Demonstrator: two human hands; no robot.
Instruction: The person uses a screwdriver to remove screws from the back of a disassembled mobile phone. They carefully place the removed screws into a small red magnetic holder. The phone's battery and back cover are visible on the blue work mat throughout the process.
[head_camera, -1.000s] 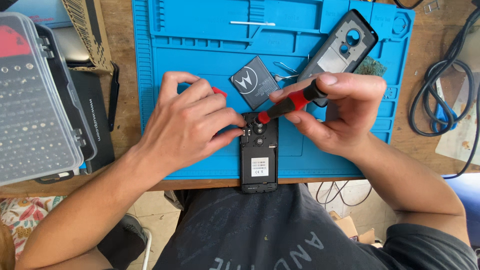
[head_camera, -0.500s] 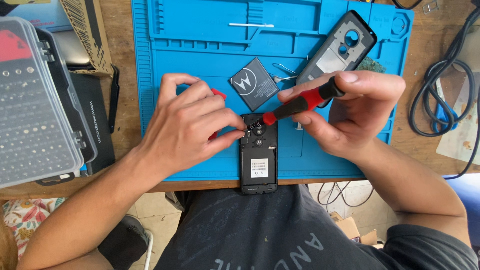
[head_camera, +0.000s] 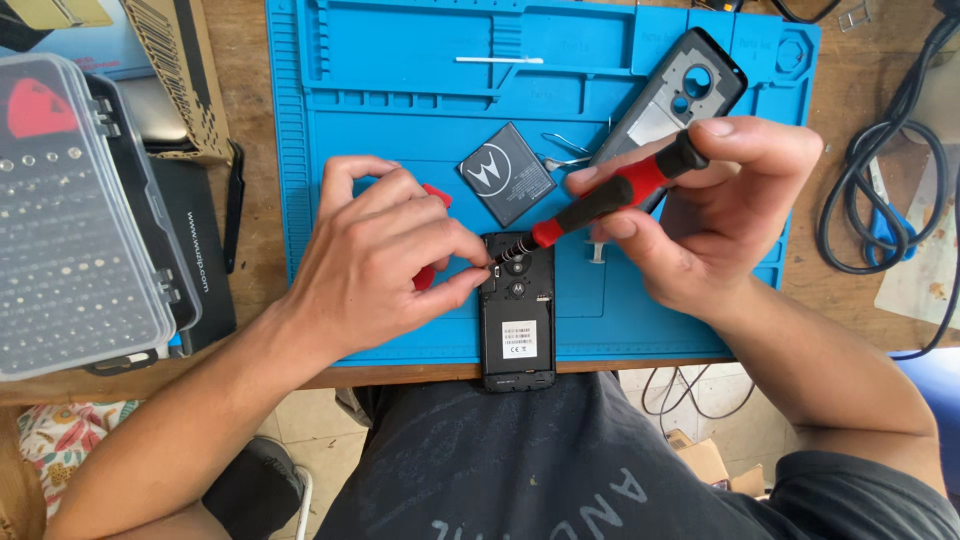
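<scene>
Blue work mat (head_camera: 400, 60) covers most of the wooden counter (head_camera: 250, 120), centre to upper frame. Clear plastic bit case (head_camera: 70, 220) at left edge, black cable coil (head_camera: 880, 200) at right edge.

Vs 0.5 s ago: screwdriver handle end sits a bit higher and further right, shaft slightly steeper; tip is on the same spot at the phone's top. Left hand and phone unchanged.

Left hand (head_camera: 375, 260), centre-left: palm down, forearm coming in from lower left, thumb and index pinched at the phone's upper-left corner, grip closed on that edge, steadying it. A red pick (head_camera: 432, 195) peeks out beneath the fingers.

Right hand (head_camera: 720, 215), centre-right: forearm from lower right, grip closed around the red-and-black screwdriver (head_camera: 600, 200), index finger capping the handle end.

Screwdriver long axis runs diagonal, handle upper right, tip pointing lower left and down onto the phone's top end.

Opened black phone (head_camera: 518, 325), bottom centre: back up, long axis vertical in frame, bottom end overhanging the counter edge.

Back cover (head_camera: 670, 100) upper right, battery (head_camera: 505, 172) just above the phone, tweezers (head_camera: 565, 150) between them, white stick (head_camera: 498, 60) at top.
</scene>
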